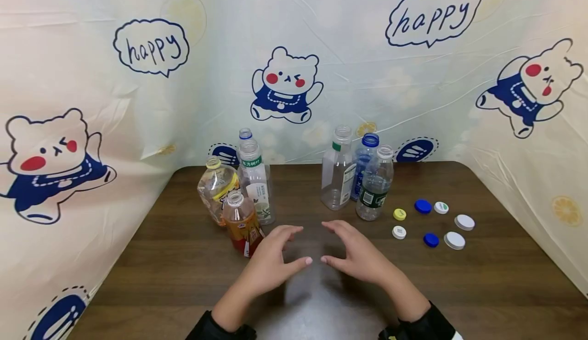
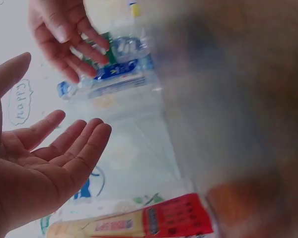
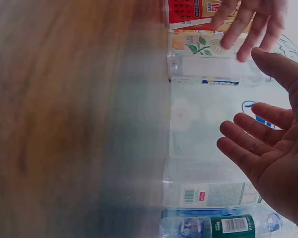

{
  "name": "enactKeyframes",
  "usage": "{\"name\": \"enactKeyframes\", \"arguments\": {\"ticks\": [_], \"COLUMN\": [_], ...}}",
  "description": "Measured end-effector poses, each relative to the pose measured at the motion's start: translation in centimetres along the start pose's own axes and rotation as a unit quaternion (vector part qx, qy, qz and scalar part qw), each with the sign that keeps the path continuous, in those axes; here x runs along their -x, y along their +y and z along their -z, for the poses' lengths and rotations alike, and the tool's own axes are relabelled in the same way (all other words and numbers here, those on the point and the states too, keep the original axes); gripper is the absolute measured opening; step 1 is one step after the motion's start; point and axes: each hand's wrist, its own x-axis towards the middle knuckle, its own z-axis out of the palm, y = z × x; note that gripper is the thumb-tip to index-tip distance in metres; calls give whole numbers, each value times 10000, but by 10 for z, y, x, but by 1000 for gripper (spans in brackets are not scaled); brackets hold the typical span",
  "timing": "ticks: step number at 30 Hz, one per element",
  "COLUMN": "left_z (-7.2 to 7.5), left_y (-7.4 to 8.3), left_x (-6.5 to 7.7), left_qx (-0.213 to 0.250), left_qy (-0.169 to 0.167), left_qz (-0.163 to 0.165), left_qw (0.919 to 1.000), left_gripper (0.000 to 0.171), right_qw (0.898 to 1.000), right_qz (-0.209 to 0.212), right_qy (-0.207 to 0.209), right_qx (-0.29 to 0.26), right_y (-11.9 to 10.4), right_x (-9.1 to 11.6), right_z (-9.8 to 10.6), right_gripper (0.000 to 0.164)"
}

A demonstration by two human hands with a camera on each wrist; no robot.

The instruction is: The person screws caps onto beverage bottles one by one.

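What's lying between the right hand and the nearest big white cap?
Between the right hand and that big white cap, the head view shows a small white cap and a blue cap.

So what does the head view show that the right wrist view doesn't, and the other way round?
Only the head view shows the loose caps and the dark sleeves.

Only the right wrist view shows the palm of the right hand.

Both share the right hand itself, the left hand, the dark green labelled bottle, the tabletop and the patterned backdrop.
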Motion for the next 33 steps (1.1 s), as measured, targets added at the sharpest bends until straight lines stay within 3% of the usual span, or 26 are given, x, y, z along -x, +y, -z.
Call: {"name": "enactKeyframes", "arguments": {"ticks": [4,9,16,23,27,33], "left_z": [14,37,76,106,112,113], "left_y": [7,12,-1,-24,-38,-59], "left_x": [5,13,37,54,52,44], "left_qx": [101,237,452,691,1063,1137], "left_qy": [202,683,1333,1585,1650,1499], "left_qz": [68,92,-40,655,1071,1635], "left_qw": [9997,9973,9900,9828,9747,9684], "left_gripper": [58,56,50,44,47,71], "right_qw": [10000,9999,9999,9998,9998,9999], "right_qz": [66,72,24,-48,-59,-22], "right_qy": [6,-34,-106,-168,-151,-152], "right_qx": [32,66,103,86,90,80], "right_y": [1,1,4,5,5,5], "right_x": [0,1,3,5,5,6], "right_z": [-1,0,0,1,1,1], "right_gripper": [65,64,64,64,64,64]}}
